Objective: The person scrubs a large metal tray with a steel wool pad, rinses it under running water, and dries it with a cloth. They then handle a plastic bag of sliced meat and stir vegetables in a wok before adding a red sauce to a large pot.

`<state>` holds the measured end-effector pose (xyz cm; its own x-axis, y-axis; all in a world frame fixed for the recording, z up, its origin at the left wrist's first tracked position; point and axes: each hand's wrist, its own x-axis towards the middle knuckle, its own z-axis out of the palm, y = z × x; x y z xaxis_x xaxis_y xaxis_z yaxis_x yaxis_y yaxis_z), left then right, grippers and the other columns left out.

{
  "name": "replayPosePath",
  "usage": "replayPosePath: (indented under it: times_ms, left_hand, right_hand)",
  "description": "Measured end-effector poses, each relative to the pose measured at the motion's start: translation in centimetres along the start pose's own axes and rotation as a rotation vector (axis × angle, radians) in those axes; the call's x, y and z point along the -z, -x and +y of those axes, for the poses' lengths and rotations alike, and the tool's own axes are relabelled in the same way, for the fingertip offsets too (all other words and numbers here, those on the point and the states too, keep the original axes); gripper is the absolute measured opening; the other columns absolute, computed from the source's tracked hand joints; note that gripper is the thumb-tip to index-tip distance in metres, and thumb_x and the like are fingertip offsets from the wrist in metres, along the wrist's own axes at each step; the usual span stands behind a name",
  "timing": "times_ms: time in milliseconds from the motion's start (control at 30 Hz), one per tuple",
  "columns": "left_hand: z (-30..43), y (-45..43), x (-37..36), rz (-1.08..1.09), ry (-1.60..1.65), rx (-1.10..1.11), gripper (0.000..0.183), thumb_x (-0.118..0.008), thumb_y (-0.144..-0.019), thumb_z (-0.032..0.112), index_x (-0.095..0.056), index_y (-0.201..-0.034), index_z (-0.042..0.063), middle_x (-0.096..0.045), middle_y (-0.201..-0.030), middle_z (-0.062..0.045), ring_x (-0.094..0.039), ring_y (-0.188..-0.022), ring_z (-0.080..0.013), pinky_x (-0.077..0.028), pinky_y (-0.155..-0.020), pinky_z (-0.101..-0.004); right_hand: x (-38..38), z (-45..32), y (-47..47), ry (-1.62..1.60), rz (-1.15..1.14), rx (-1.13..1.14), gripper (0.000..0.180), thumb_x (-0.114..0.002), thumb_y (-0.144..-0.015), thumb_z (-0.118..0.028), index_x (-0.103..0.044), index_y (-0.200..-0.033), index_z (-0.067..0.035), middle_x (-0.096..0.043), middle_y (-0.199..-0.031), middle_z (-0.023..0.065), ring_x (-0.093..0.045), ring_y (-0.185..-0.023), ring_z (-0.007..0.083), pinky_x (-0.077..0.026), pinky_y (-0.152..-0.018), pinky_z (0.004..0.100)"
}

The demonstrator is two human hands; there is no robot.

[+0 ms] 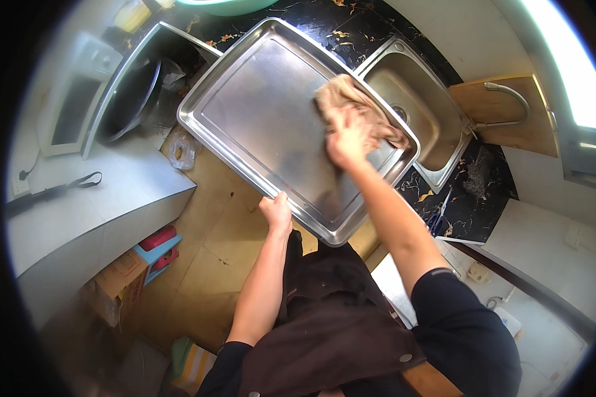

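A large rectangular metal tray (273, 104) with a raised rim is held in front of me, its inner face towards my view. My left hand (277, 212) grips its near long rim, with the thumb over the edge. Pressed against the tray's inner face near the right end is my right hand (350, 136), blurred, on a crumpled brown cloth (345, 94). Part of the cloth bunches along the far rim. Dull smudges show on the tray's lower surface. My right palm is hidden from view.
Beyond the tray lies a metal sink (429, 126) with a curved faucet (519, 97) and a wooden board (516, 134). Scissors (437, 218) and a wire scourer (477, 178) rest on the black countertop (482, 208). At left are a large metal pot (139, 104) and a white counter (109, 183).
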<state>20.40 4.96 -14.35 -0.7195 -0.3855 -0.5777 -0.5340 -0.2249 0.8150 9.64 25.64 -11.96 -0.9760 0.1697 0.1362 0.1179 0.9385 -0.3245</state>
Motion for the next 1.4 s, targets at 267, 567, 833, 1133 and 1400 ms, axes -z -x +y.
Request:
replayPosePath:
  times_ms: [267,567,833,1133,1400]
  left_hand:
    - [2.5,0.4,-1.2,0.122,0.163,0.065,0.012,-0.054,-0.069,-0.009,-0.048,-0.064,0.000,-0.053,-0.065,0.000,-0.050,-0.059,-0.0111,-0.039,-0.052,-0.0288]
    - [1.7,0.1,0.1,-0.003,0.011,-0.003,0.010,-0.053,-0.073,-0.006,-0.052,-0.066,0.001,-0.048,-0.060,0.003,-0.042,-0.052,-0.0055,-0.031,-0.045,-0.0280]
    - [1.0,0.6,0.3,-0.056,0.044,-0.046,0.012,-0.056,-0.077,-0.005,-0.064,-0.086,-0.004,-0.061,-0.075,-0.001,-0.053,-0.064,-0.0071,-0.041,-0.055,-0.0244]
    - [1.1,-0.8,0.1,0.074,0.107,0.021,0.009,-0.053,-0.071,-0.006,-0.055,-0.070,0.003,-0.057,-0.066,0.000,-0.051,-0.059,-0.0095,-0.040,-0.054,-0.0268]
    - [-0.3,-0.9,1.2,0.120,0.012,0.131,0.015,-0.058,-0.062,-0.003,-0.044,-0.062,0.003,-0.048,-0.058,-0.002,-0.043,-0.052,-0.0111,-0.036,-0.046,-0.0319]
  right_hand:
    - [6.6,-2.9,14.3,0.043,-0.588,0.102,0.051,-0.051,-0.092,-0.033,-0.043,-0.138,-0.012,-0.034,-0.146,0.0229,-0.031,-0.135,0.0452,-0.020,-0.108,0.0638]
    - [-0.9,0.7,-8.3,-0.006,-0.001,0.409,0.045,-0.057,-0.090,-0.028,-0.052,-0.132,-0.013,-0.049,-0.131,0.0220,-0.046,-0.119,0.0406,-0.037,-0.100,0.0508]
    - [-8.4,-12.7,-20.3,-0.024,-0.128,0.256,0.049,-0.038,-0.096,-0.042,-0.047,-0.137,-0.018,-0.034,-0.149,0.0151,-0.026,-0.139,0.0395,-0.021,-0.112,0.0536]
    - [-3.3,-11.2,2.6,-0.286,-0.427,0.775,0.039,-0.054,-0.088,-0.023,-0.056,-0.125,-0.008,-0.047,-0.135,0.0146,-0.035,-0.133,0.0353,-0.023,-0.112,0.0498]
    - [8.9,3.1,12.2,-0.099,-0.393,0.505,0.027,-0.061,-0.076,-0.009,-0.066,-0.102,-0.010,-0.061,-0.105,0.0097,-0.057,-0.100,0.0320,-0.042,-0.083,0.0486]
